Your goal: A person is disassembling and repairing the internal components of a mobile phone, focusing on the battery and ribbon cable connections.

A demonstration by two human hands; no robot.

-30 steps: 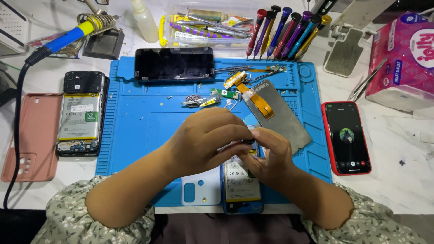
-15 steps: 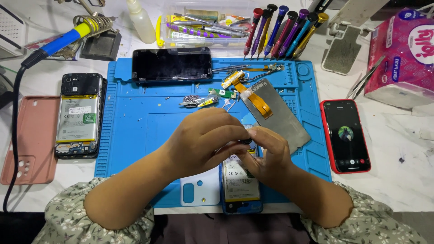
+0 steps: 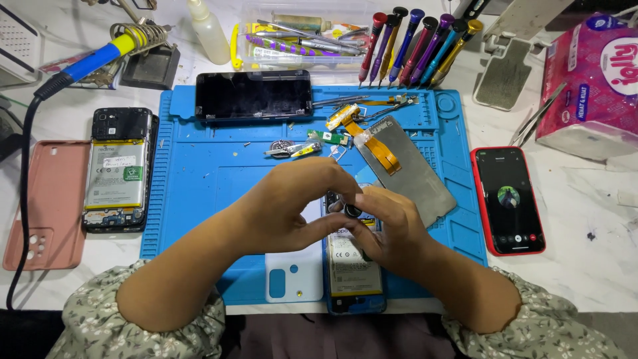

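My left hand point(image 3: 292, 206) and my right hand point(image 3: 389, 226) meet over an opened blue phone point(image 3: 352, 272) that lies back-up on the blue work mat point(image 3: 199, 179). Its battery shows below my fingers. Between the fingertips of both hands sits a small dark round part point(image 3: 352, 211). Which hand grips it is unclear. A white back cover point(image 3: 292, 276) lies just left of the phone. A grey display panel with an orange flex cable point(image 3: 402, 166) rests right behind my right hand.
A black phone point(image 3: 252, 95) lies at the mat's far edge, with small parts point(image 3: 299, 147) near it. Several screwdrivers point(image 3: 419, 43) stand behind. Left: opened phone point(image 3: 117, 169), pink case point(image 3: 43, 203), soldering iron point(image 3: 93, 60). Right: red phone point(image 3: 510, 199), tissue pack point(image 3: 591, 83).
My hands have stayed pressed together over the opened phone, with only slight finger shifts. Nothing else on the table has moved.
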